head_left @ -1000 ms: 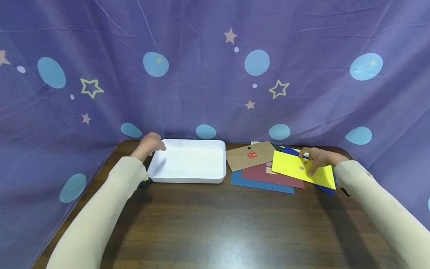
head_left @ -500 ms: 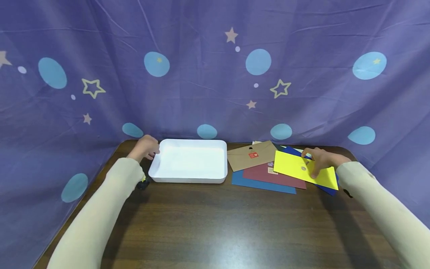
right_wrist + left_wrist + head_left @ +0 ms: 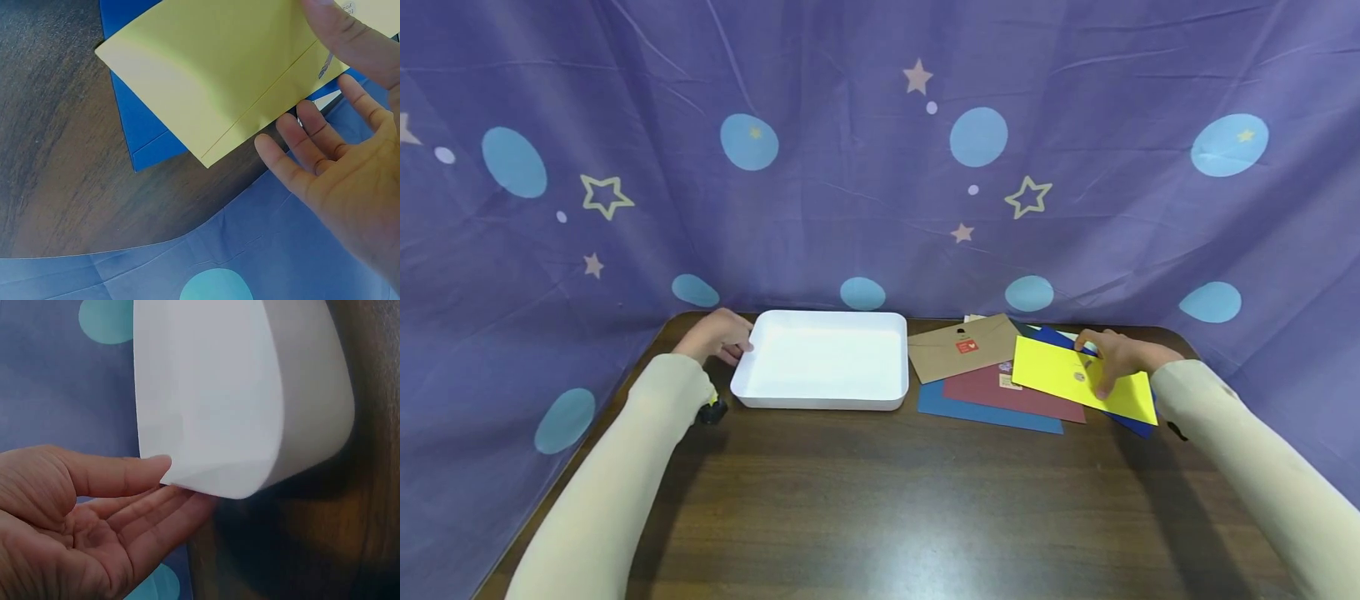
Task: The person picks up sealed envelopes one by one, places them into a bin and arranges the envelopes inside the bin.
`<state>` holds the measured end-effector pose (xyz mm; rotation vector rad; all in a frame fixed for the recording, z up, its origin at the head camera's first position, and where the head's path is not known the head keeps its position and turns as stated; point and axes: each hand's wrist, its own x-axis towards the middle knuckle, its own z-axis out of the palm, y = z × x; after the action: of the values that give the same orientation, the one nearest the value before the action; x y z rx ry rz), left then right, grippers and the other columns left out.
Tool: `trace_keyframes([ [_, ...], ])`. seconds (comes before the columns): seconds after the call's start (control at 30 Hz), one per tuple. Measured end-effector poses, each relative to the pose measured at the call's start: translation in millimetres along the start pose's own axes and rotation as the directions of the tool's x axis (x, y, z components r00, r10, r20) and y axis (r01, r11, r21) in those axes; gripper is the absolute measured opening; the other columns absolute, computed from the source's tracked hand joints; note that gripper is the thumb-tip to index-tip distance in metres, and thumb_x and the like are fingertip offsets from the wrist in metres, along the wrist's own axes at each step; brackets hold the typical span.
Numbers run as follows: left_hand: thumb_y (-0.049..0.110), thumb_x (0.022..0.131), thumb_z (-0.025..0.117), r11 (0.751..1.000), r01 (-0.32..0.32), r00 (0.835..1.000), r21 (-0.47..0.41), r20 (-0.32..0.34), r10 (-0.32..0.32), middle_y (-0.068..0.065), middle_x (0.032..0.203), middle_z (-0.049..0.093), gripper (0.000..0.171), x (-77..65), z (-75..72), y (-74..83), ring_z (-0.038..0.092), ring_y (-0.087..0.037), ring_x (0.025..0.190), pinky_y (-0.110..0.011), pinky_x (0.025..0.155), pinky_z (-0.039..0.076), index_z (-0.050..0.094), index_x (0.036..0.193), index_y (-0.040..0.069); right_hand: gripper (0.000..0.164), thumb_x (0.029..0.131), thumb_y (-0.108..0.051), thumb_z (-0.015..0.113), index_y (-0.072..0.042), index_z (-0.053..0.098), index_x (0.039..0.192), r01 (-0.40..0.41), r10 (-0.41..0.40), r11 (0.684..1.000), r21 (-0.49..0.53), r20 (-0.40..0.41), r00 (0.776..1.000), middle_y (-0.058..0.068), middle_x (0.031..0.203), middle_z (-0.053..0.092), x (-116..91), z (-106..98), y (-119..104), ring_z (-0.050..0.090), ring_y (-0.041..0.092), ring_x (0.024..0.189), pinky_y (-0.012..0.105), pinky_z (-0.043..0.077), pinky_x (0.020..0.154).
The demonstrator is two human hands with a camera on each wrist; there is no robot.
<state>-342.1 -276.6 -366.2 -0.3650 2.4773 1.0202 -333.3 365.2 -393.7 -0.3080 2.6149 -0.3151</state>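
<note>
My left hand (image 3: 715, 335) grips the left wall of a white tray (image 3: 897, 402). In the left wrist view its thumb lies over the rim, the other fingers beneath the tray (image 3: 206, 394). At the right, my right hand (image 3: 1116, 357) holds a yellow envelope (image 3: 1045, 367) by its long far edge. The right wrist view has the thumb on top of the yellow envelope (image 3: 219, 69) and the other fingers along its edge, partly spread. Below the yellow one lies a dark blue envelope (image 3: 1138, 429).
Left of the yellow envelope lie a brown envelope (image 3: 951, 354) with a red sticker, a maroon envelope (image 3: 977, 392) and a blue envelope (image 3: 955, 406), overlapping. Paler paper shows behind them. A purple curtain (image 3: 820, 225) hangs behind the wooden table (image 3: 880, 500).
My left hand has come down from above the tray's left rim and now grips it from the side. The right hand has stayed at the yellow envelope. The view has shifted slightly.
</note>
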Motion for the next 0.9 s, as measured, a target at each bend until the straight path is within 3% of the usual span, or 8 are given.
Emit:
trace_keyframes([
  [0.2,-0.008,0.094,0.059,0.999,-0.051,0.996,-0.017,0.07,0.053,-0.016,0.103,0.065,0.052,5.7,-6.1,-13.4,0.066,-0.021,0.083,-0.037,0.083,0.066,0.043,0.143,-0.017,0.093,0.063,-0.019,0.097,-0.008,0.041,0.136,-0.045,0.045,0.999,-0.017,-0.009,0.999,0.031,0.127,0.04,4,0,-1,0.042,0.045,0.11,0.067,0.049,0.098],
  [0.4,0.001,0.096,0.065,0.988,-0.13,0.979,-0.082,0.146,0.141,-0.004,0.092,0.07,0.055,11.5,-12.6,-30.5,0.068,-0.012,0.078,-0.033,0.081,0.066,0.043,0.142,-0.019,0.088,0.063,-0.021,0.098,-0.006,0.044,0.13,-0.012,0.012,1.0,-0.018,-0.008,1.0,0.03,0.127,0.043,7,0,4,0.044,0.042,0.107,0.06,0.053,0.093],
  [0.57,0.006,0.096,0.068,0.978,-0.179,0.97,-0.102,0.15,0.193,-0.007,0.1,0.072,0.058,15.1,-13.5,-38.1,0.07,-0.012,0.083,-0.034,0.084,0.066,0.043,0.142,-0.018,0.084,0.063,-0.023,0.098,-0.002,0.046,0.125,0.023,-0.023,1.0,-0.007,0.012,1.0,0.03,0.129,0.044,4,-4,1,0.042,0.042,0.107,0.058,0.052,0.093],
  [0.9,0.006,0.096,0.067,0.976,-0.177,0.97,-0.129,0.148,0.196,-0.009,0.105,0.07,0.059,14.2,-13.6,-41.3,0.069,-0.011,0.085,-0.032,0.084,0.066,0.042,0.143,-0.018,0.092,0.059,-0.028,0.1,-0.003,0.043,0.127,-0.02,0.02,1.0,0.021,0.035,0.999,0.028,0.13,0.045,10,-5,-1,0.043,0.043,0.111,0.06,0.051,0.095],
])
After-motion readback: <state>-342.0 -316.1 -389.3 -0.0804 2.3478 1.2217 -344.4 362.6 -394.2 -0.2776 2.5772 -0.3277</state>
